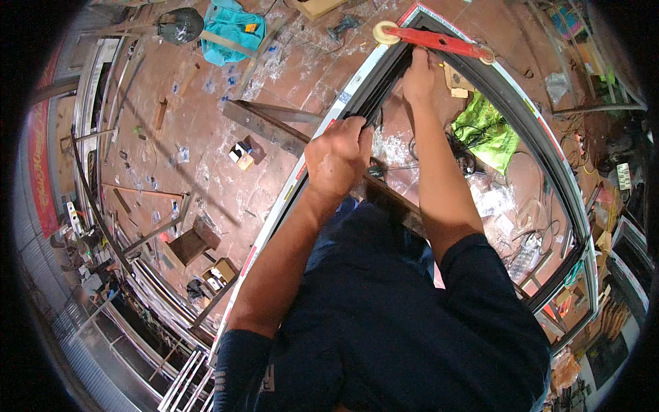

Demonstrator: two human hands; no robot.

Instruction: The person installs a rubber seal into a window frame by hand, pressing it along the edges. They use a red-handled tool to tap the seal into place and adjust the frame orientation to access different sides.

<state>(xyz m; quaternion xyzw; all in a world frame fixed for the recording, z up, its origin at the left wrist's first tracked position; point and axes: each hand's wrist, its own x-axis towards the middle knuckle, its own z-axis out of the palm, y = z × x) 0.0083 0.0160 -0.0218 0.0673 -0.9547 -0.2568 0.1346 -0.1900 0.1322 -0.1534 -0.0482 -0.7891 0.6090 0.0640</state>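
**Q:** What are your hands doing on the frame right now?

**A:** I am working along the left rail of the window frame (549, 137), which is lying flat on the reddish floor (206, 137). My left hand (338, 156) is closed into a fist on the black gasket strip (374, 103), gripping it where it meets the rail's inner channel. My right hand (419, 75) is reaching farther along the same rail, fingers curled and pressing down on the channel near the far corner; I cannot tell whether it is pinching the strip or only pushing on it.

**Q:** How much of the job appears done?

**A:** Judging from this view, the dark lining is already sitting along the far and right rails. The stretch between my two hands is the part I am seating now. The near end of the left rail is hidden behind my arm and torso, so I cannot tell its condition.

**Q:** Where is the roller tool?

**A:** The red roller tool (439, 42) is resting across the far corner of the frame, just beyond my right hand, untouched. A green cloth (487, 130) is lying inside the frame, to the right.
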